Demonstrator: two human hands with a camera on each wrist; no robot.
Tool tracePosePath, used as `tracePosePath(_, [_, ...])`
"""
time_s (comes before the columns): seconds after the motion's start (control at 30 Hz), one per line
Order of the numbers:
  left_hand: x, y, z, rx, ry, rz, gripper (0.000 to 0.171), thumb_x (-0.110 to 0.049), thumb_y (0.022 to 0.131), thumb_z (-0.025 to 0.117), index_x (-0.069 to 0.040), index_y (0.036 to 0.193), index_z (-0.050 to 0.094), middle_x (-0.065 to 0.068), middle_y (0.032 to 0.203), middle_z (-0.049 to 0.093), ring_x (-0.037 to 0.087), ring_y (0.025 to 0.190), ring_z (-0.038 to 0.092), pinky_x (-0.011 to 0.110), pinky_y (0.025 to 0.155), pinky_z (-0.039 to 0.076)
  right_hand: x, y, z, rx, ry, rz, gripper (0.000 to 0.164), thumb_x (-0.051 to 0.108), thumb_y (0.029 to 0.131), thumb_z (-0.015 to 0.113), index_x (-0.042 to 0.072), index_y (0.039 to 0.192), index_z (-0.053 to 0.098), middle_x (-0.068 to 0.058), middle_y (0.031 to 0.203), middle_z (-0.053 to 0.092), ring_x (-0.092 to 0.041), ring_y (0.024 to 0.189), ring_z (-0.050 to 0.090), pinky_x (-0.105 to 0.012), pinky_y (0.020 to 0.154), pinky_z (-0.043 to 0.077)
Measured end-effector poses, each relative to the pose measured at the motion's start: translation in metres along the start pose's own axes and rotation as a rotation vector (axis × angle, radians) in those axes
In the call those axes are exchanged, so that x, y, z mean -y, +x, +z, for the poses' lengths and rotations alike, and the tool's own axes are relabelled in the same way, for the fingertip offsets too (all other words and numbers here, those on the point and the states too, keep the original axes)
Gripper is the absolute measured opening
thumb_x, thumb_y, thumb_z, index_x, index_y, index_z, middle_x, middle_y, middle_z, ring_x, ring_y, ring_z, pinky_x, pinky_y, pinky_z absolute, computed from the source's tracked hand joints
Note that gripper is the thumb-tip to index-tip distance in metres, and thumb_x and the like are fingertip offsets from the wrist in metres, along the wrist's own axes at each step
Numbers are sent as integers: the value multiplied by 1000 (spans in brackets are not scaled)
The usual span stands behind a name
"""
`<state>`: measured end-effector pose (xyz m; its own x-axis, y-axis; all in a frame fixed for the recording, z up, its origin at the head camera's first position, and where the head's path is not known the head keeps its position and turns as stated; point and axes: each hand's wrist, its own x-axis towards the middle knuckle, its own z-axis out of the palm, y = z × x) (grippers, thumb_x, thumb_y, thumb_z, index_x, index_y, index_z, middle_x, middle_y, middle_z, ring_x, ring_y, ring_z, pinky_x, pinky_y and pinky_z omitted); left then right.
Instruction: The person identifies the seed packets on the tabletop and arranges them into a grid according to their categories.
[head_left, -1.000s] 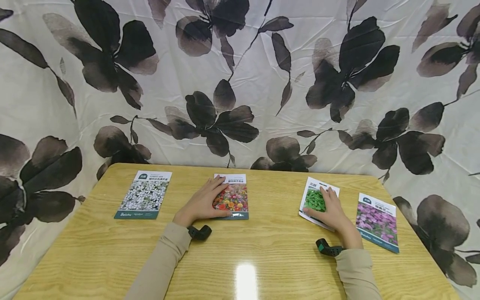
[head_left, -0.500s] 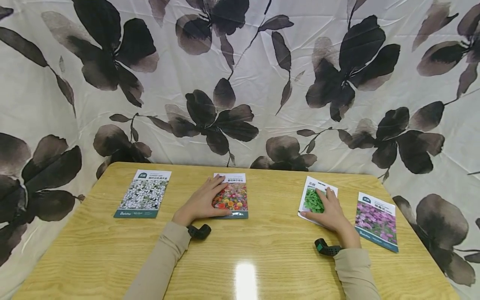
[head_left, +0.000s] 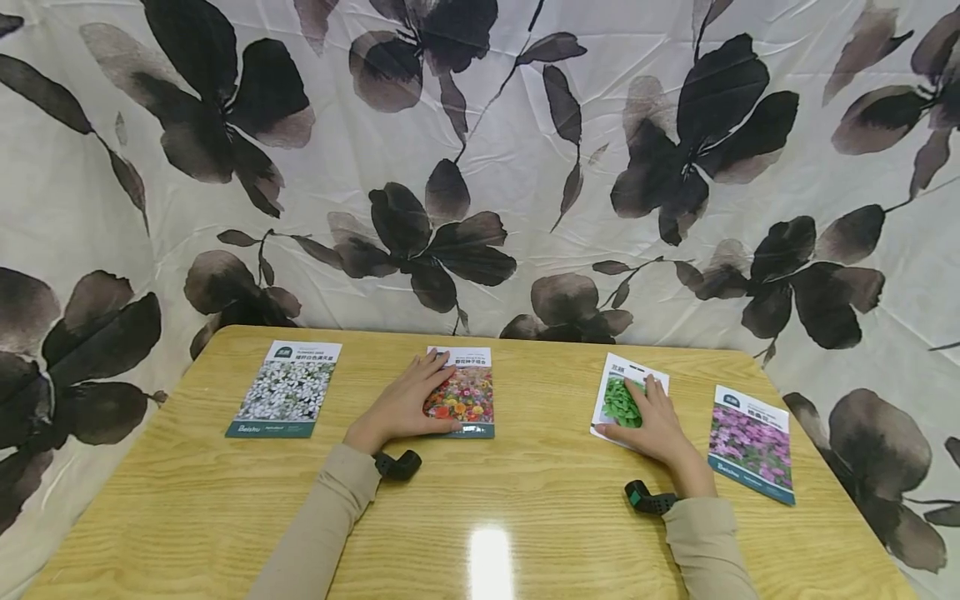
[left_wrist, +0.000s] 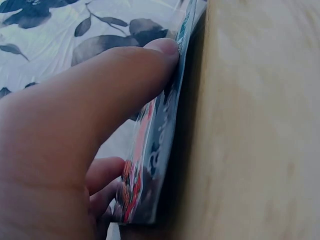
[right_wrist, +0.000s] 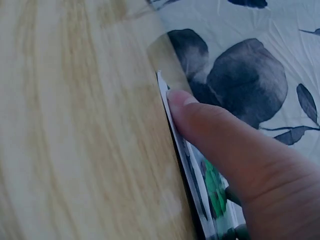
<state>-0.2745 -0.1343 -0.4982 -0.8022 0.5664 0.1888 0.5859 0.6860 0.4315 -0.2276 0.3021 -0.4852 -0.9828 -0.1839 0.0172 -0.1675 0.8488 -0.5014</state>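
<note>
In the head view my left hand (head_left: 405, 398) lies spread over a seed packet (head_left: 472, 393) printed with mixed red and orange flowers. The left wrist view shows that thumb (left_wrist: 120, 75) pressing the packet's teal bottom strip (left_wrist: 162, 130). On the right, my right hand (head_left: 658, 421) rests with spread fingers on a white seed packet (head_left: 619, 403) picturing green leaves, which lies slightly turned. Its thumb (right_wrist: 210, 120) presses down near the packet's white edge (right_wrist: 163, 87) in the right wrist view. Palm and fingers cover part of each packet.
A white-flower seed packet (head_left: 285, 392) lies at the table's left. To the right of my right hand is a purple-flower seed packet (head_left: 752, 437), tilted. The wooden table (head_left: 555, 500) ends at a floral cloth (head_left: 555, 192) behind.
My right hand has slid the green-leaf seed packet a little to the left and turned it slightly straighter. The left hand stays in place on its packet.
</note>
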Motion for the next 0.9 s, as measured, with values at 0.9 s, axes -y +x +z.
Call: tracePosePath(0.9, [2, 0, 2, 22, 33, 7, 102, -68, 81, 66, -9, 156, 31, 11, 164, 17, 31, 152, 7, 46, 122, 7, 17, 5, 13, -13, -30, -79, 96, 52, 86, 69, 2, 156, 27, -34, 159, 1, -52, 146, -1, -64, 116, 2])
